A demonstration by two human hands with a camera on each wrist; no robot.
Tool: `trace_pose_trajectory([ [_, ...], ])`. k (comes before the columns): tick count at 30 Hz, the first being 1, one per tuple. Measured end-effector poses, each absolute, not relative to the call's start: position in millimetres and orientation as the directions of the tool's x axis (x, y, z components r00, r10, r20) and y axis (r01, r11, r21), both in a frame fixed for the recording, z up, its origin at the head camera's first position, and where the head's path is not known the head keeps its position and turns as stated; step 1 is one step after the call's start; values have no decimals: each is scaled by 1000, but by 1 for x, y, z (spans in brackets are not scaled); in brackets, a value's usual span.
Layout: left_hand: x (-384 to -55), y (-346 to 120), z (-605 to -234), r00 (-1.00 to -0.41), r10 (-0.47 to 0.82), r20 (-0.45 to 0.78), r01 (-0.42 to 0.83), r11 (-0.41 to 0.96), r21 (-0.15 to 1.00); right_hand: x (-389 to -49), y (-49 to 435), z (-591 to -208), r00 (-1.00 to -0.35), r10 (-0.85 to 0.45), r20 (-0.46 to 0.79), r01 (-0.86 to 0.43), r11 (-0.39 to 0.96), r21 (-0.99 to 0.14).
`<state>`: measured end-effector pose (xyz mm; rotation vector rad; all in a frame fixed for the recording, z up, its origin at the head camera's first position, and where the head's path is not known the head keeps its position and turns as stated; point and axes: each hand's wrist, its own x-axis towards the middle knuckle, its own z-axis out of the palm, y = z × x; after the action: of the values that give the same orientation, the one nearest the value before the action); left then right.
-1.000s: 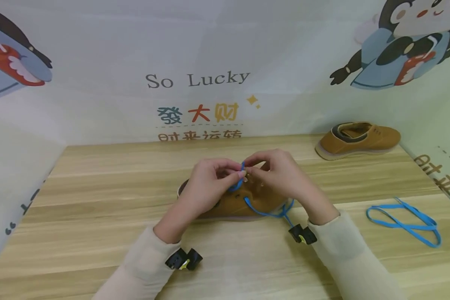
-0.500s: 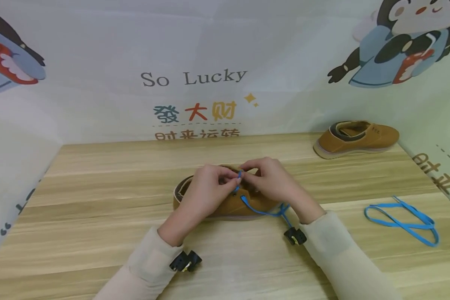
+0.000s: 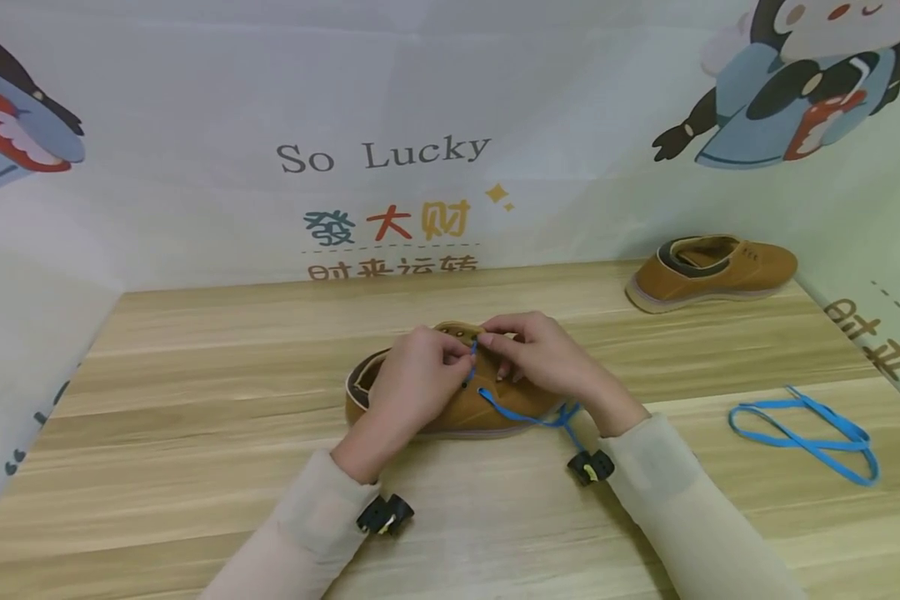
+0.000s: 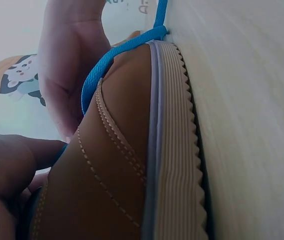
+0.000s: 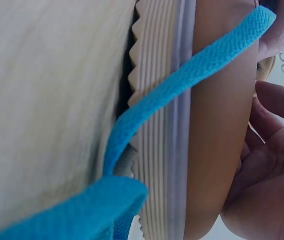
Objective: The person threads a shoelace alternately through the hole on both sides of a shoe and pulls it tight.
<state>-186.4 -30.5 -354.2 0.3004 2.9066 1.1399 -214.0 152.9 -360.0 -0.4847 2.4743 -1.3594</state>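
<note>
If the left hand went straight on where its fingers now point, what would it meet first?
Most likely the right hand, whose fingers lie just ahead at the nearer brown shoe; the head view leaves exact depth unclear.

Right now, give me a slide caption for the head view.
Left hand pinches blue lace over brown shoe, right hand close alongside.

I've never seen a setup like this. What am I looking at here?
No robot, just a bare-handed person. The wide picture comes from a camera worn on the head; the two close-ups, from the small black cameras on the wrists. On the wooden table lie a brown shoe near the middle, a second shoe at the back right and a loose blue lace on the right. The left hand pinches another blue lace at the first shoe; the right hand is beside it, its grip unclear.
</note>
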Motion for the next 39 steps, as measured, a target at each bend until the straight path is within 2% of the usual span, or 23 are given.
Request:
trace_pose_trajectory([
  [12, -191, -29, -354, -987, 150, 64, 156, 749, 645, -217, 156, -359, -886, -460, -57, -203, 497, -844],
  [21, -191, -30, -356, -987, 140, 83, 161, 754, 637, -223, 151, -357, -909, -392, -143, -48, 440, -897],
  [26, -190, -29, -356, -986, 141, 93, 167, 753, 637, -227, 148, -353, -915, -371, -161, -36, 472, -881],
  [31, -188, -29, -354, -985, 147, 91, 171, 752, 637, -229, 148, -357, -916, -379, -132, -54, 443, -895],
  [35, -185, -34, -345, -971, 221, 95, 230, 735, 638, -231, 145, -360, -931, -356, -78, -88, 429, -899],
  [39, -187, -46, -330, -944, 273, 186, 328, 715, 617, -231, 145, -356, -952, -299, -59, -83, 441, -894],
])
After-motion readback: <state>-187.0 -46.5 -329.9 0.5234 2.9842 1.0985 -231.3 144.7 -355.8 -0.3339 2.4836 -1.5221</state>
